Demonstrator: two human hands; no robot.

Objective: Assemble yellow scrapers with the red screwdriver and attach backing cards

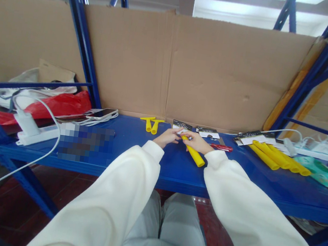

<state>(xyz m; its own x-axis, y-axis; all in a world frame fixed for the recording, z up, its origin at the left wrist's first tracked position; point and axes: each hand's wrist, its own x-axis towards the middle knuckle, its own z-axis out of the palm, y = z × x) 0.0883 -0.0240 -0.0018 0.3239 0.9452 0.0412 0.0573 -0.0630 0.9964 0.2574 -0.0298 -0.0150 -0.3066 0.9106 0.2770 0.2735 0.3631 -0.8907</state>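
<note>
Over the blue surface [265, 182], the right hand [197, 142] pinches a yellow tube [196, 157], seemingly light, stiff, best gripped mid-length; the left hand's [166, 137] hold is unclear.

Brown cardboard [219, 73] is standing behind a blue metal shelf [176, 169], where two yellow T-shaped pieces [155, 127] are lying left of the left hand [166, 137]. A yellow tube [196, 157] is resting in the right hand [197, 142], a slim red tool [222, 147] lying just right. Farther right, more yellow tubes [281, 158] are lying beside a teal soft pack [322, 173].
</note>
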